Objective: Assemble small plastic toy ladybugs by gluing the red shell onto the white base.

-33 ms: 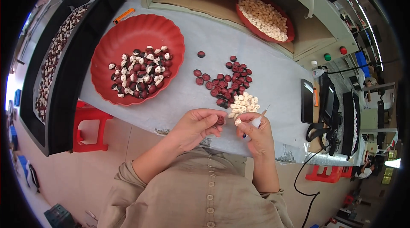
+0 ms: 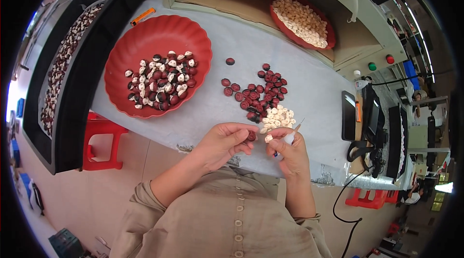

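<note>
My left hand [image 2: 217,146] is closed, its thumb and fingers pinching a small round dark red piece [image 2: 251,136]. Close beside it, my right hand [image 2: 293,155] pinches a small cream-white piece [image 2: 268,138] between thumb and forefinger. The same hand also grips a small white bottle [image 2: 289,137] with a thin needle tip that points up and away. Just beyond my fingers lies a little heap of cream-white pieces [image 2: 278,117]. Loose dark red pieces with black undersides [image 2: 261,94] spread over the table behind that heap. One red piece [image 2: 230,61] lies apart, farther back.
On the left, a scalloped red bowl [image 2: 159,28] holds several joined red, black and white pieces. A long black tray [image 2: 104,57] stands beyond it. A red dish of cream pieces [image 2: 330,35] sits in the cabinet. A phone [image 2: 348,115] and cables lie at the right.
</note>
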### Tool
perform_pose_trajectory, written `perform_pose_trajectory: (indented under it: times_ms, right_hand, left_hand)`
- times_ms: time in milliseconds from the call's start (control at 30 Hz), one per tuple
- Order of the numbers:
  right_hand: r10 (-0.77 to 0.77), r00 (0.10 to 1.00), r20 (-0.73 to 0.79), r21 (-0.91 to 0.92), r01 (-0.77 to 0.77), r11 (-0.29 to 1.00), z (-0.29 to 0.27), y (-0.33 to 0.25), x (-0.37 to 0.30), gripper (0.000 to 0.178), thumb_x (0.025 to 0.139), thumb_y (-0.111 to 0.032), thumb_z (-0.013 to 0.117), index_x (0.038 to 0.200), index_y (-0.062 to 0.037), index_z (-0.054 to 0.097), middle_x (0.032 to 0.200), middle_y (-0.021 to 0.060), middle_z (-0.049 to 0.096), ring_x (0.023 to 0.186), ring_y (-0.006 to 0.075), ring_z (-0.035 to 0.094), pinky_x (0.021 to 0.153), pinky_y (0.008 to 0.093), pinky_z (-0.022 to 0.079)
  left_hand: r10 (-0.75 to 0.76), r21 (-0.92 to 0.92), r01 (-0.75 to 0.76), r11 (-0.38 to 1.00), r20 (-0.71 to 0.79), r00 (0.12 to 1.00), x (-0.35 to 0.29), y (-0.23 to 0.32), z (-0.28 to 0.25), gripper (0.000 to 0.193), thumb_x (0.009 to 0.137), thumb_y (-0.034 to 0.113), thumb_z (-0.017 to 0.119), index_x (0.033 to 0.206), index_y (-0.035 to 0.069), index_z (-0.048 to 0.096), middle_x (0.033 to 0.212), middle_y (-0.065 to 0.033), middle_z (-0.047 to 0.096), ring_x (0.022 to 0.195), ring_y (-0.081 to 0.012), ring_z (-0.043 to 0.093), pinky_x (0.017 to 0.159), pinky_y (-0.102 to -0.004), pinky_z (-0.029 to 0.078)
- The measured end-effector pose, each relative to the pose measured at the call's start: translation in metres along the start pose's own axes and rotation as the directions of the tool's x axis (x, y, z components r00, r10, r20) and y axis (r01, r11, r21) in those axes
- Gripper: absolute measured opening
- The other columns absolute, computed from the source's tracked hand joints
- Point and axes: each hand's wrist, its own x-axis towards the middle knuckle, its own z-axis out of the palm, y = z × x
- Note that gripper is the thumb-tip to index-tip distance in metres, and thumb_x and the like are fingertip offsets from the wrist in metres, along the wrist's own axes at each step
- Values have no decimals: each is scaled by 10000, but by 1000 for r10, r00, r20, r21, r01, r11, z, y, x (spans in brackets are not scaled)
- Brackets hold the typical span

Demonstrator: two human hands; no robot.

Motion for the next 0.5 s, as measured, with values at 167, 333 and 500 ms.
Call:
perform_pose_trajectory:
  times_ms: [167,333,500]
  right_hand:
    - [-126,992,-3,-91,125,988,18,6,6,166,670,31,641,830,8,603,763,59,578,680,97,529,589,202,427]
    - [-453,862,229,-514,502,695,21,1,8,172,673,30,633,840,-8,611,807,69,564,711,119,542,610,211,435]
    - [-448,859,249,-566,504,652,24,-3,5,199,664,47,623,852,-20,612,787,70,558,709,128,550,605,231,447]
  left_hand:
    - [-19,0,19,1000,10,1000,0,2,1,240,839,112,477,1021,-35,527,892,-93,562,732,-139,549,650,-247,471]
    - [-32,-15,32,999,-3,999,0,3,1,244,841,116,473,1025,-37,524,891,-94,566,707,-138,548,656,-243,469]
    - [-23,3,23,1000,6,1000,2,2,1,243,838,116,478,1026,-31,527,869,-90,574,702,-135,545,665,-245,466]
